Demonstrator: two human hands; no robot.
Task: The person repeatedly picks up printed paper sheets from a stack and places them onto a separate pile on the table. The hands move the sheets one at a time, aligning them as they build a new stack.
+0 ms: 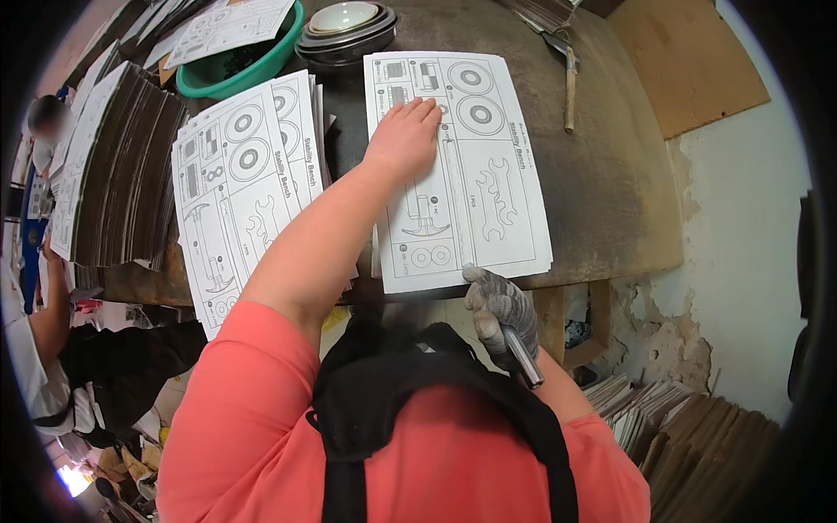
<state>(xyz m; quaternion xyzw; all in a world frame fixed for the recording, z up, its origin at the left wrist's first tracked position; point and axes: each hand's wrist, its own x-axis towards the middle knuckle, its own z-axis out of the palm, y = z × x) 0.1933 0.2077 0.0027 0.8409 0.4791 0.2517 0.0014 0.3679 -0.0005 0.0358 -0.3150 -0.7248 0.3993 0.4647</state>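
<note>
My bare left hand (406, 138) lies flat on a stack of printed sheets (497, 183), fingers stretched out toward its far part. The top sheet carries line drawings of wrenches, a hammer and rings. At the near edge of this stack is my right hand (504, 309), in a grey knit glove. It is closed around a shiny metal rod (521, 356) whose rounded end points back toward me; the rod's other end is hidden in the fist. Left of my left forearm sits another pile of the same printed sheets (235, 166).
On the dark table (610, 200) are a green basin (288, 52), nested bowls (347, 35) and a wooden-handled tool (570, 87). A tall cardboard stack (122, 183) stands left. Cardboard pieces (706, 453) fill the lower right, beside a peeling wall (741, 261). A co-worker (52, 349) is at far left.
</note>
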